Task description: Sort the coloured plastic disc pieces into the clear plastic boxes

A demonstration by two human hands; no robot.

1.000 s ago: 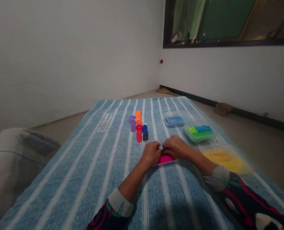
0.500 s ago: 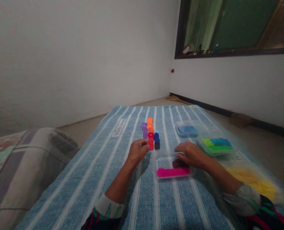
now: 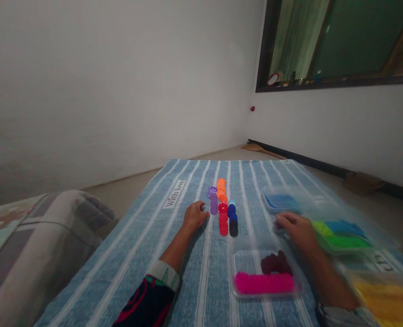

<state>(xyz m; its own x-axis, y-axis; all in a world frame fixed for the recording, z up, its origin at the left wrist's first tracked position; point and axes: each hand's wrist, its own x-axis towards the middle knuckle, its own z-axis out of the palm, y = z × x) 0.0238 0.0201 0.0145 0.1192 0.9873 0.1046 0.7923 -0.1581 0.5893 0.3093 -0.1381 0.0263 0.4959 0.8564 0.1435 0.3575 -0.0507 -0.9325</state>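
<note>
My left hand point(image 3: 196, 215) is over the cloth, left of the rows of coloured pieces, its thumb and fingertips apart with nothing visible between them. Small scalloped round pieces lie in overlapping rows: orange point(image 3: 221, 187), purple point(image 3: 213, 204), red point(image 3: 223, 222), blue point(image 3: 232, 211) and black point(image 3: 233, 228). My right hand point(image 3: 296, 229), a little blurred, hovers near the container of blue pieces point(image 3: 281, 201). Its fingers are loosely bent and apart, with no object visible in them. In front is a clear plastic container point(image 3: 233, 290) with pink pieces point(image 3: 264, 283) and dark brown pieces point(image 3: 276, 262).
On the right are a container of green, yellow and blue pieces point(image 3: 346, 236) and one of orange-yellow pieces point(image 3: 388, 299). A striped blue cloth point(image 3: 147, 254) covers the surface. Grey fabric point(image 3: 61, 240) bulges at the left. Walls and a window point(image 3: 354, 41) stand behind.
My right hand has moved away from the pink and brown pieces' container, to the right. My left hand has drawn slightly away from the red pieces. The whole view has tilted and shifted.
</note>
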